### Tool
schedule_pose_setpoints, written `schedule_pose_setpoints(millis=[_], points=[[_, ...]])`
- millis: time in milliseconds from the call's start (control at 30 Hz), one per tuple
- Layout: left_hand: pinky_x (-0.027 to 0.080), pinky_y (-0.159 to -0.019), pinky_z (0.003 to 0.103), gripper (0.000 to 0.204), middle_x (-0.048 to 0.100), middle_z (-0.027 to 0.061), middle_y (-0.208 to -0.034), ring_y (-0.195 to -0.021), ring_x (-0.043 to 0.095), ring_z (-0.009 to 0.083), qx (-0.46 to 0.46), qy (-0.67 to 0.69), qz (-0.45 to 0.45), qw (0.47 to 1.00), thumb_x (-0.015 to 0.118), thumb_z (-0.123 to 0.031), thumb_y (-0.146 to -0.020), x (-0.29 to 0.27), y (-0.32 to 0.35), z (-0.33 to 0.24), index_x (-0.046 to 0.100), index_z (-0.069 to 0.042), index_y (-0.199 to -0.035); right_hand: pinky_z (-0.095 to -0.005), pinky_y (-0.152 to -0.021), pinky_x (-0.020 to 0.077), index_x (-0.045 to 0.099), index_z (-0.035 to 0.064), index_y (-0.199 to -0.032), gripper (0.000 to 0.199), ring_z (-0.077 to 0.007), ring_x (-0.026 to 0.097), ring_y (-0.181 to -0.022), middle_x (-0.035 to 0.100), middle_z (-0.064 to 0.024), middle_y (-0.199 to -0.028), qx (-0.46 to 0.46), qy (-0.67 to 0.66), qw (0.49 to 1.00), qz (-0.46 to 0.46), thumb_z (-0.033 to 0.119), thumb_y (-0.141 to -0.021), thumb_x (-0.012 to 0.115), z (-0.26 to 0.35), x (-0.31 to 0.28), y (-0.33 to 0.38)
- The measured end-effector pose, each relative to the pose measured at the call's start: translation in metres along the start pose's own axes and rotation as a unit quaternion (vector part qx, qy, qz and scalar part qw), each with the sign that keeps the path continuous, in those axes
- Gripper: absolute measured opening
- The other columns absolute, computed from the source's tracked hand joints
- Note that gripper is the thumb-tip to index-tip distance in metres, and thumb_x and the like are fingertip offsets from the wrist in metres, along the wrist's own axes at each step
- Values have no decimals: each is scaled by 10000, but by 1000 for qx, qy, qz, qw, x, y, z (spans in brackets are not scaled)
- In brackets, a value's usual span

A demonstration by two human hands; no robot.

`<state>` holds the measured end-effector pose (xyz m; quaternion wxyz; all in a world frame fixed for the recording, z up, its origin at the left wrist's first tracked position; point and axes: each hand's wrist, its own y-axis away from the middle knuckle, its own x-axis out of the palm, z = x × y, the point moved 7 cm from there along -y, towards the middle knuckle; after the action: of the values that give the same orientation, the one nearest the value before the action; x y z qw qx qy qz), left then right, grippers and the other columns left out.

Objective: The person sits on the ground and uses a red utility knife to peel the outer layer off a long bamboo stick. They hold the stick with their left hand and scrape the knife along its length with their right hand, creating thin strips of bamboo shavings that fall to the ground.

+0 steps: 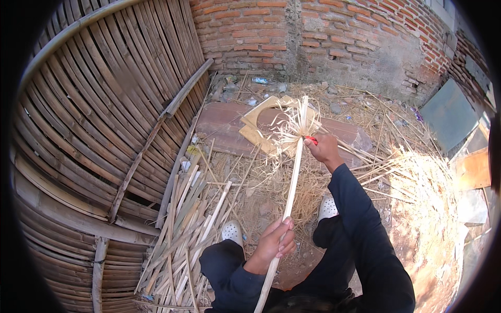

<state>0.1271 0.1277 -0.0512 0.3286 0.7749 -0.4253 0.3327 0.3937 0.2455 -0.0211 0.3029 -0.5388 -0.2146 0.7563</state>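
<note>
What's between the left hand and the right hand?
Head view: a length of pale stick, running from the left hand up to curled shavings beside the right hand, which holds a red tool.

No lettering, labels, numbers or signs can be read anywhere.

The person wears a plain, dark navy long-sleeved cloth top, its right sleeve (365, 224) smooth along the forearm and creased near the elbow. The matching left sleeve (239, 287) also ends around the wrist. The left hand (272, 241) and right hand (324, 148) are bare. Loose black cloth trousers (222, 260) cover the legs. On the feet are a white, round-toed left clog (232, 231) and right clog (327, 207), both dotted with small round holes.
</note>
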Motion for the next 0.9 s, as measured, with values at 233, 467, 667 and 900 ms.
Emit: schedule_pose_setpoints(millis=[233, 467, 667, 900], points=[[264, -377, 211, 251, 333, -39, -475, -310, 261, 78, 38, -137, -92, 986, 328, -272, -1027, -20, -4, -15, 448, -91, -900, -417, -477, 344, 494, 8, -574, 703, -252, 428, -442, 386, -115, -466, 302, -359, 848, 246, 620, -910, 408, 10, 59, 30], [291, -418, 221, 236, 335, -37, -483, -321, 264, 74, 96, -110, -120, 982, 350, -259, -1021, -34, 16, -43, 467, -76, -927, -397, -472, 433, 629, 95, -631, 575, -301, 566, -485, 548, -117, -509, -96, -160, 955, 230, 631, -814, 537, 139, 6, 58], [286, -456, 229, 213, 329, -39, -487, -336, 265, 68, 87, -49, -93, 991, 346, -252, -1023, -25, 18, -35, 452, -86, -941, -426, -484, 438, 627, 102, -621, 563, -319, 576, -509, 570, -118, -545, -154, -115, 962, 196, 644, -766, 577, 143, 1, 57], [259, -403, 205, 215, 328, -37, -487, -333, 265, 74, 54, -85, -89, 991, 337, -249, -1025, -15, 14, -21, 444, -90, -927, -426, -526, 458, 660, 85, -668, 566, -343, 592, -546, 591, -129, -559, 22, -38, 987, 157, 626, -796, 554, 75, 13, 21]])
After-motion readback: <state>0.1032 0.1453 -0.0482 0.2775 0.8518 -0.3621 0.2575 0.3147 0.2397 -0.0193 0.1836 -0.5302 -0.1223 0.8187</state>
